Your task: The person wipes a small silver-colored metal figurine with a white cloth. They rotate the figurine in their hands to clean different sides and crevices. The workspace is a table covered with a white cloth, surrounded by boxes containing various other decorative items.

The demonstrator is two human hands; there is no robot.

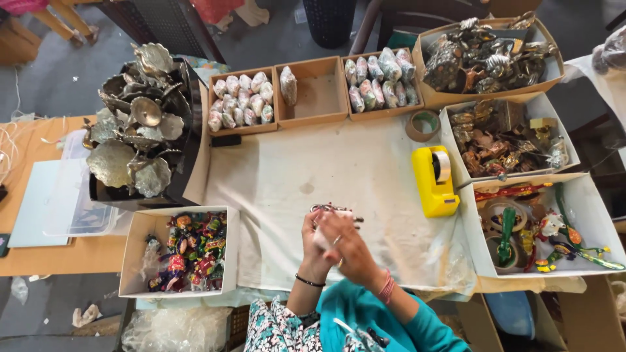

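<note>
Both my hands meet over the near edge of a white cloth (326, 169) on the table. My left hand (315, 251), with a dark bangle on the wrist, and my right hand (352, 251), with pink threads on the wrist, are closed together around a small white-wrapped object (321, 240). A small metal figurine (332, 210) sticks out just beyond my fingers; it is partly hidden by them.
A yellow tape dispenser (434, 179) and a tape roll (423, 124) lie to the right. Wooden trays (312, 94) at the back hold wrapped pieces. Cardboard boxes hold colourful figurines (192, 251), brass items (499, 140) and painted ornaments (541, 228). Metal leaf-shaped dishes (137, 124) are piled at left.
</note>
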